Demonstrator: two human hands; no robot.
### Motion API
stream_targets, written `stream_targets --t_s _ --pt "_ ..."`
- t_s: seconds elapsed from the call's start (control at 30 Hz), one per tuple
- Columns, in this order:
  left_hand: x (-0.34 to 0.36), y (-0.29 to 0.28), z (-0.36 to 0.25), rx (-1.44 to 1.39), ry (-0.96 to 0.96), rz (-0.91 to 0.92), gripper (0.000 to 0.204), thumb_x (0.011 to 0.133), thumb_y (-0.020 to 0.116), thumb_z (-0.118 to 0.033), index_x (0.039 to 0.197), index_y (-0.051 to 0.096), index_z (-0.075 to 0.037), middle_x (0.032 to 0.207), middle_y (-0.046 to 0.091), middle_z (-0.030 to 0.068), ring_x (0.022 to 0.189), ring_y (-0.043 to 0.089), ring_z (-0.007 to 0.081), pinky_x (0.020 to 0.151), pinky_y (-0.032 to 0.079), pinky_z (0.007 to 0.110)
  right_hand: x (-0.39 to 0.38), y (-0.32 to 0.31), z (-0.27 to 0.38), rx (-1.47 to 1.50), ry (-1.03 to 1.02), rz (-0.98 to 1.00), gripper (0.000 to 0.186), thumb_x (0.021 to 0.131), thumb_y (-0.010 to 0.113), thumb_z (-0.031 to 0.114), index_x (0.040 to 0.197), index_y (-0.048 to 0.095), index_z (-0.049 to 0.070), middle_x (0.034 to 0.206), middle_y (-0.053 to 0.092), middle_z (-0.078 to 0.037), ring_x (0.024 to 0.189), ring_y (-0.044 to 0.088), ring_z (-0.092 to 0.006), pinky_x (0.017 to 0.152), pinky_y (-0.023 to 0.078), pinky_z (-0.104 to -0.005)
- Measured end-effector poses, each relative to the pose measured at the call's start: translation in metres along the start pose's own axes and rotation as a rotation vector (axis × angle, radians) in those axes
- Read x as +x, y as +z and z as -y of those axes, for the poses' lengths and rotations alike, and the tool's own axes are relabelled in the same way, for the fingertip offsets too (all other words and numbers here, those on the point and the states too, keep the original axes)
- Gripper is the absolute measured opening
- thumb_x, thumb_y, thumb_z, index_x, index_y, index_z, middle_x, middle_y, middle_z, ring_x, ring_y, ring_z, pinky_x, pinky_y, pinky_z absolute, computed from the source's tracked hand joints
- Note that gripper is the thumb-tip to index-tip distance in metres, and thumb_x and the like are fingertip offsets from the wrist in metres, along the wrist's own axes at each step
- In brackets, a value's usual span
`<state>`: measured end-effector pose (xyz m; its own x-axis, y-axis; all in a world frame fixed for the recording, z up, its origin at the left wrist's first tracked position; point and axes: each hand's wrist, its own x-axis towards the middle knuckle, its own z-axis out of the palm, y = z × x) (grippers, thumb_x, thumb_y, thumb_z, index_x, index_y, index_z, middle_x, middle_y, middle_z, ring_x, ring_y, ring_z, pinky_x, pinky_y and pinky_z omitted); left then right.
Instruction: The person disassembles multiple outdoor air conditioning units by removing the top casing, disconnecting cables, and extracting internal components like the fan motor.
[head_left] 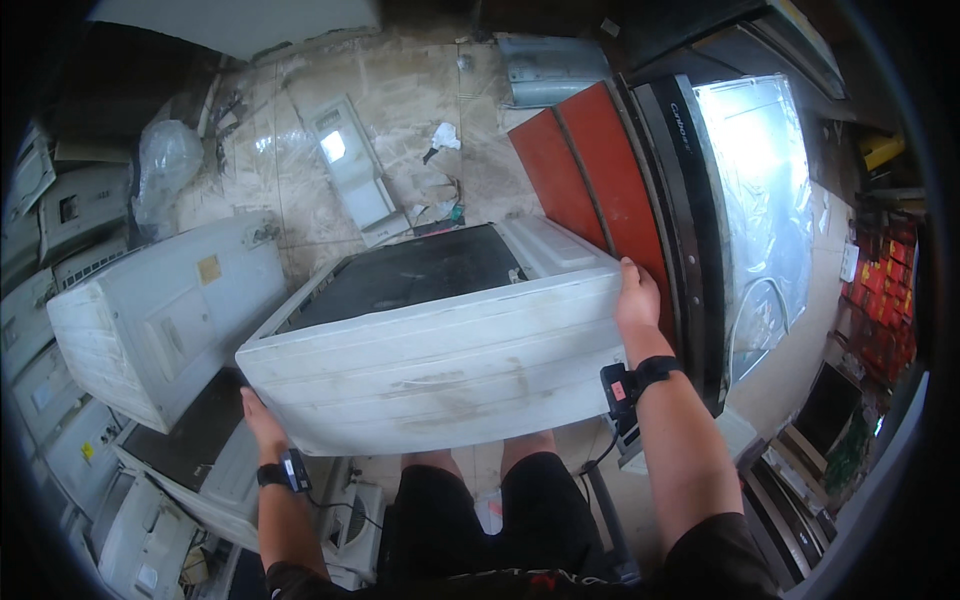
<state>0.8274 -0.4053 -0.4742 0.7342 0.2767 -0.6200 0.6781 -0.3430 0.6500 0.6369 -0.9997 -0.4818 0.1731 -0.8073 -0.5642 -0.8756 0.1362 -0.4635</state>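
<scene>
A large white air conditioner outdoor unit (450,365) spans the space in front of my body, slightly tilted, its right end farther from me than its left. Smudges mark its near side, and a dark panel (420,270) shows on its upper face. My left hand (264,425) is against its lower left corner, with most of the fingers hidden. My right hand (638,300) grips its right end, thumb along the upper edge and the other fingers out of sight. A black device is strapped to each wrist.
Another white unit (180,320) stands close on the left, near stacked white casings (80,215). Red panels (600,165) and a plastic-wrapped panel (760,200) stand on the right. A long white part (355,180) and scraps lie on the dirty tiled floor (270,140).
</scene>
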Motion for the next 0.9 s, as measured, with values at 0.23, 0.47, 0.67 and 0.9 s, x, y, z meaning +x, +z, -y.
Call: stream_targets --t_s 0.23,0.47,0.67,0.9 --pt "0.022 0.029 0.013 0.261 0.039 -0.360 0.065 0.106 0.031 -0.050 0.131 0.053 0.006 0.130 0.060 0.0170 0.118 0.056 0.0262 0.104 0.040 0.035 0.000 0.007 -0.011 -0.102 -0.046 -0.144 0.055 0.094 0.052 0.045 0.120 0.063 -0.002 0.113 0.065 -0.028 0.109 0.061 -0.0400 0.095 0.044 -0.0417" --pt "0.027 0.028 0.008 0.325 0.014 -0.273 0.064 0.106 0.031 -0.047 0.126 0.056 0.008 0.125 0.062 0.0197 0.115 0.058 0.0281 0.102 0.041 0.036 -0.007 0.011 0.000 -0.092 -0.052 -0.189 0.052 0.095 0.053 0.042 0.117 0.063 -0.004 0.111 0.066 -0.026 0.106 0.061 -0.0410 0.094 0.045 -0.0408" --pt "0.033 0.020 0.020 0.375 0.027 -0.307 0.059 0.107 0.031 -0.041 0.125 0.056 0.009 0.123 0.063 0.0210 0.114 0.059 0.0289 0.101 0.042 0.037 -0.013 0.006 0.013 -0.173 -0.007 -0.100 0.053 0.098 0.047 0.040 0.124 0.059 -0.005 0.118 0.063 -0.027 0.112 0.058 -0.0396 0.100 0.041 -0.0388" --pt "0.028 0.025 0.014 0.332 0.028 -0.260 0.057 0.107 0.031 -0.040 0.126 0.056 0.007 0.122 0.063 0.0211 0.113 0.059 0.0307 0.101 0.042 0.038 -0.015 0.009 0.013 -0.170 -0.033 -0.144 0.052 0.097 0.049 0.041 0.121 0.061 -0.004 0.114 0.064 -0.027 0.108 0.060 -0.0393 0.096 0.043 -0.0398"
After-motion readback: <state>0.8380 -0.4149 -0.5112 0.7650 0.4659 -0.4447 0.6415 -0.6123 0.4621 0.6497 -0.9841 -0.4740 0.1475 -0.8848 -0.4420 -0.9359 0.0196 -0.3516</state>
